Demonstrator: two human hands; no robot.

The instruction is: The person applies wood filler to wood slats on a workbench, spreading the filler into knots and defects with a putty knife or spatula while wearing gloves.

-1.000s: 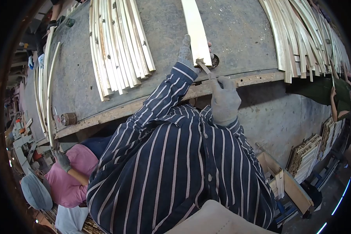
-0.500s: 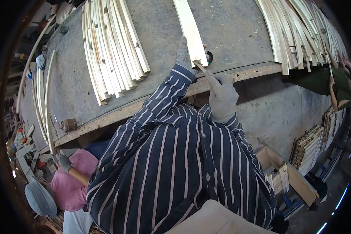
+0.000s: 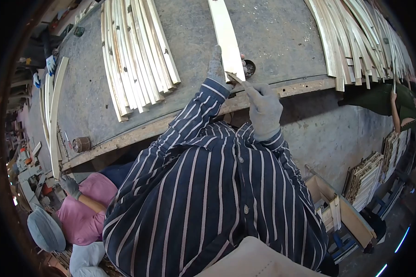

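Note:
A pale wooden strip (image 3: 227, 39) lies lengthwise on the grey tabletop (image 3: 189, 27), its near end at the table's front edge. My left hand (image 3: 216, 67), in a grey glove, grips the strip near that end, fingers wrapped round its sides. My right hand (image 3: 265, 108), also gloved, is closed on a thin tool (image 3: 236, 77) whose tip touches the end of the strip. Just right of the strip end sits a small dark round container (image 3: 248, 68), partly behind the strip.
Wooden strips lie in a row (image 3: 136, 60) on the left and a fanned pile (image 3: 351, 46) on the right. A brown tin (image 3: 82, 144) stands near the front edge. A person in pink (image 3: 85, 212) holds a strip at left; another person in green (image 3: 379, 99) is at right.
The person in pink has moved the held strip slightly left. The tool tip has shifted slightly at the strip's end. My hands have barely moved.

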